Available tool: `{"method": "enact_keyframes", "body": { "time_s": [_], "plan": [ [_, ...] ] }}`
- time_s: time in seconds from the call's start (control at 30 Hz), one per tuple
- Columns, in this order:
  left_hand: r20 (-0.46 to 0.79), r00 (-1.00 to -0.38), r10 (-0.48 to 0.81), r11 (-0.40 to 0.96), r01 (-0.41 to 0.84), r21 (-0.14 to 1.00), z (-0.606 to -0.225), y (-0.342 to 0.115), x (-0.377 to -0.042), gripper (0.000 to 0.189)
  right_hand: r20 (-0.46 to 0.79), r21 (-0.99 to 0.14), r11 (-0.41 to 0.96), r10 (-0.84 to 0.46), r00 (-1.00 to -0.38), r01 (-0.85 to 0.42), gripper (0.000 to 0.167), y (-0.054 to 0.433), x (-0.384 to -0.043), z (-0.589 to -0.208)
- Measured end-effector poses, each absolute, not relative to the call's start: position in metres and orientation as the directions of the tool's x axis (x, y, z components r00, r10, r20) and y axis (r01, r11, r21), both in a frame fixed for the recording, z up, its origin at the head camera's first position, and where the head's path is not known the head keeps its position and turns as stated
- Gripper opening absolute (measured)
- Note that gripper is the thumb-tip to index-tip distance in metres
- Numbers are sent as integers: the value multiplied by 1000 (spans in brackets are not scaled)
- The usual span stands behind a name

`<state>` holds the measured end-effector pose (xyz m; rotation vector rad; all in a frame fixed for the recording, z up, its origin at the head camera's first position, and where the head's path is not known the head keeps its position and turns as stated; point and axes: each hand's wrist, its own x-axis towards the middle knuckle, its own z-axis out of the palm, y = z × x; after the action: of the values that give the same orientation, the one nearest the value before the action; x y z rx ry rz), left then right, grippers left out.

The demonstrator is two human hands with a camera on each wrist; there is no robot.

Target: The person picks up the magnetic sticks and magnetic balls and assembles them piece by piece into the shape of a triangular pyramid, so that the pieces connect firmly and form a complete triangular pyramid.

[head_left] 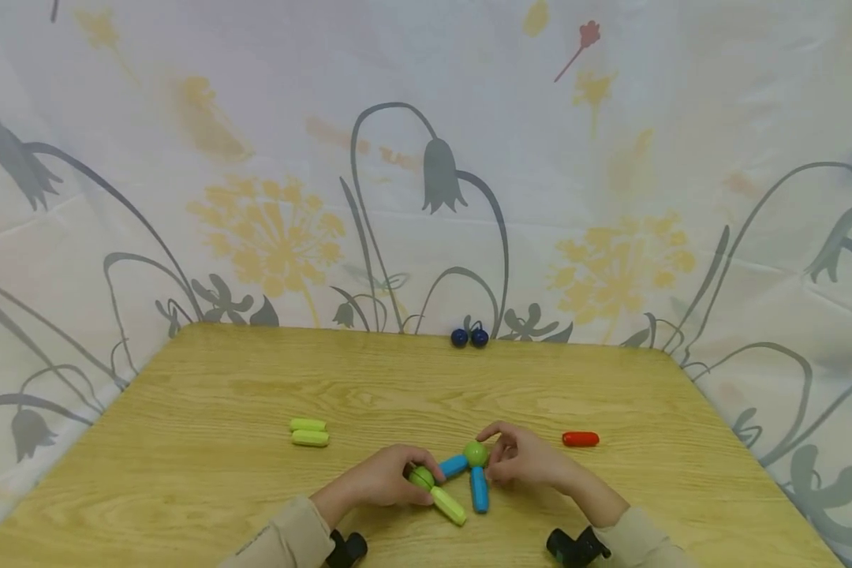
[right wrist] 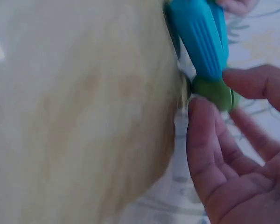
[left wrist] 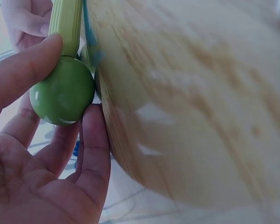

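My left hand [head_left: 396, 475] grips a green ball [left wrist: 63, 91] with thumb and fingers. From that ball a ribbed yellow-green rod [head_left: 449, 506] sticks out toward the near right. A second green ball [head_left: 476, 454] sits to the right, with my right hand [head_left: 528, 460] holding it between thumb and fingers. One blue rod [head_left: 480, 490] points from the second ball toward the near edge. Another blue rod [head_left: 454, 466] runs between the two balls; its left end is hidden by my left fingers, so whether it joins the left ball I cannot tell.
Two loose yellow-green rods [head_left: 308, 431] lie side by side on the wooden table [head_left: 206, 473], left of my hands. A red rod [head_left: 581, 439] lies to the right. Two dark blue balls [head_left: 469, 338] are at the far edge, against a flower-patterned cloth [head_left: 397, 252].
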<state>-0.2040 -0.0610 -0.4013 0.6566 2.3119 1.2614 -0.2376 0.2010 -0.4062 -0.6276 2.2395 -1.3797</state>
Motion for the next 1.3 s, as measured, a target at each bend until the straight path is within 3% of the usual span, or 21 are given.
{"method": "enact_keyframes", "body": {
  "time_s": [0.17,0.43,0.67,1.3],
  "plan": [
    [-144,-798,585,481,198,854,-402,-60,-205,19,-55,-869,429,-579,-814,-246,33,209,-255,-406],
    [-137,-799,586,482,207,851,-403,-60,-206,19,24,-847,451,-497,-868,-282,31,208,-286,-408],
    [-127,-797,591,477,218,852,-402,-59,-205,19,67,-831,456,-485,-872,-318,30,205,-307,-411],
    [-154,-787,598,469,187,863,-403,-60,-208,18,112,-867,421,-358,-927,-268,36,204,-368,-406]
  ]
}}
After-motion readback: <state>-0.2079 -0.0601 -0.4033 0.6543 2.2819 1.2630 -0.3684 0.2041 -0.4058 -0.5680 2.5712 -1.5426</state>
